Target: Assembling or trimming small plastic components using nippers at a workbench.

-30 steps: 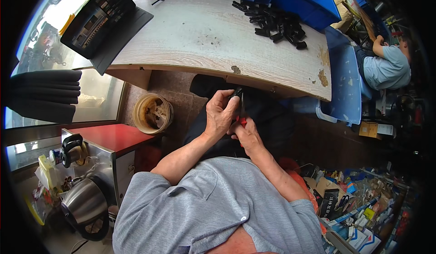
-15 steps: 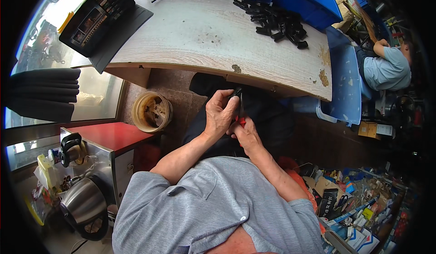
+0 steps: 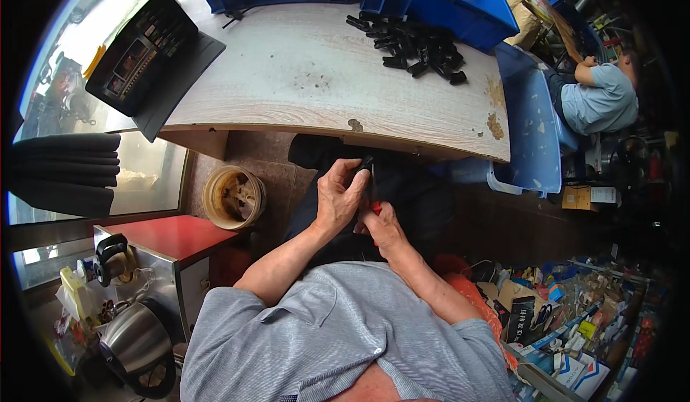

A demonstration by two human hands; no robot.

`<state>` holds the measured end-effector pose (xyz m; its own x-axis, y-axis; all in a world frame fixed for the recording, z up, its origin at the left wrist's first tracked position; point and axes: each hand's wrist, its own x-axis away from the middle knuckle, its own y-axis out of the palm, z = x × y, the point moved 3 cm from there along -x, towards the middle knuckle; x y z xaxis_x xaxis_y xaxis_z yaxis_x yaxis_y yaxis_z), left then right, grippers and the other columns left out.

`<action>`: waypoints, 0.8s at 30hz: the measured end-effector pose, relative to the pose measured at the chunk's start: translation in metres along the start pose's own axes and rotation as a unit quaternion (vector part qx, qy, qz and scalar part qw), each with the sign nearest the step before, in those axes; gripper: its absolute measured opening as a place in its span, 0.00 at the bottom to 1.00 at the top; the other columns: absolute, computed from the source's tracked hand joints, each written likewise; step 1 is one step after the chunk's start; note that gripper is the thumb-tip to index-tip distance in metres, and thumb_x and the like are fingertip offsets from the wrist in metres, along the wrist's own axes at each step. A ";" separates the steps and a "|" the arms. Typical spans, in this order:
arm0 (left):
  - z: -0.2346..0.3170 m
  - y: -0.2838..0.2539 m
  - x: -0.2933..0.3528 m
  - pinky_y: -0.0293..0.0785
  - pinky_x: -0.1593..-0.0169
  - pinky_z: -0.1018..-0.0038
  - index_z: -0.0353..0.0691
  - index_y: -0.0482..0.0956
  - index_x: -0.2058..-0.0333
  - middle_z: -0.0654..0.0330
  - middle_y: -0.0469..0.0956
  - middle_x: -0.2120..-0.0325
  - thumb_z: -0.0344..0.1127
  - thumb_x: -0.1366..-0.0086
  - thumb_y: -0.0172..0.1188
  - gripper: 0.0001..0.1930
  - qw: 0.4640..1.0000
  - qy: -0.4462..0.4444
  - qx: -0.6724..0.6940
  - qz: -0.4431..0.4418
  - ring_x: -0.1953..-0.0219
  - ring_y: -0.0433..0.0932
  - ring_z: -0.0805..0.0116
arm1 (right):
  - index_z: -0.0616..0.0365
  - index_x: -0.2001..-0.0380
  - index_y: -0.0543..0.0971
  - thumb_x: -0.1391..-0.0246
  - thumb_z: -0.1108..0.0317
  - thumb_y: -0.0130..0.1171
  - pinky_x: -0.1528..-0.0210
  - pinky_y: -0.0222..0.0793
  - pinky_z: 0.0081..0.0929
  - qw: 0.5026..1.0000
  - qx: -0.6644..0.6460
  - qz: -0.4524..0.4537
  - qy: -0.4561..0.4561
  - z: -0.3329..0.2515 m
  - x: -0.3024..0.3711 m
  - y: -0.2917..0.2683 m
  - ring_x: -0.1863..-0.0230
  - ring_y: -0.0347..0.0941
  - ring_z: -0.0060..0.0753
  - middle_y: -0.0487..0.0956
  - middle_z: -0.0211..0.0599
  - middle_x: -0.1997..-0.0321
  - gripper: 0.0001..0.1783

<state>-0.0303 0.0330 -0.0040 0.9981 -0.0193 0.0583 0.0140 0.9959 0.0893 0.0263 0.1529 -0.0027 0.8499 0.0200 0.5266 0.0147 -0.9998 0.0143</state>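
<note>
My left hand [image 3: 339, 199] pinches a small black plastic piece [image 3: 366, 163] between thumb and fingers, above my lap and just short of the table's front edge. Close beside it, my right hand [image 3: 386, 225] is closed around a red-handled tool [image 3: 376, 206]. The tool's slim metal end points up toward the black piece. Whether it touches the piece, and its exact kind, I cannot tell. On the table lies a heap of similar black plastic pieces [image 3: 420, 48].
The white wood-grain table [image 3: 287, 78] spans the front, with blue bins [image 3: 438, 3] at its back and a tablet [image 3: 140, 60] at left. A dirty bucket [image 3: 233, 197] stands below. A light-blue tub [image 3: 532, 129], cluttered goods [image 3: 568, 330] and another person [image 3: 596, 100] are at right.
The whole view has shifted slightly, so the table sits a little lower and further left. Both hands keep their hold, the right one slightly lower against the left.
</note>
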 end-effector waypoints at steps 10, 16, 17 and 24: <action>0.094 0.020 -0.069 0.69 0.74 0.77 0.31 0.77 0.61 0.56 0.78 0.79 0.31 0.37 0.64 0.11 0.965 0.165 -0.197 -0.057 0.80 0.72 0.77 | 0.57 0.65 0.71 0.46 0.64 0.55 0.72 0.81 0.34 0.986 -0.166 -0.006 0.006 0.008 -0.001 -0.019 0.80 0.73 0.25 0.72 0.31 0.80 0.10; 0.140 0.029 -0.170 0.74 0.52 0.60 0.37 0.73 0.49 0.45 0.79 0.59 0.35 0.40 0.64 0.21 0.926 0.326 -0.192 0.000 0.56 0.78 0.48 | 0.57 0.63 0.71 0.42 0.62 0.55 0.76 0.78 0.27 0.982 -0.187 0.018 0.005 0.014 0.004 -0.023 0.82 0.71 0.22 0.71 0.28 0.81 0.10; 0.150 0.023 -0.181 0.71 0.46 0.58 0.38 0.71 0.46 0.45 0.76 0.53 0.35 0.40 0.64 0.23 0.874 0.390 -0.284 0.049 0.49 0.75 0.46 | 0.57 0.64 0.72 0.42 0.62 0.55 0.75 0.78 0.28 0.983 -0.183 0.026 0.005 0.013 0.005 -0.026 0.82 0.71 0.22 0.71 0.28 0.81 0.10; 0.136 -0.118 -0.267 0.67 0.42 0.51 0.45 0.71 0.43 0.45 0.67 0.43 0.38 0.45 0.66 0.29 0.726 0.261 -0.572 0.280 0.39 0.63 0.42 | 0.56 0.64 0.71 0.43 0.60 0.57 0.76 0.80 0.33 0.984 -0.167 0.055 0.034 0.022 -0.002 -0.034 0.82 0.71 0.24 0.71 0.28 0.82 0.12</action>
<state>-0.3066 -0.0918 0.1047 0.7492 0.1550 -0.6439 -0.6596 0.2625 -0.7043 0.0355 0.1870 -0.0228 0.7994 -0.0758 0.5960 -0.2580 -0.9392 0.2266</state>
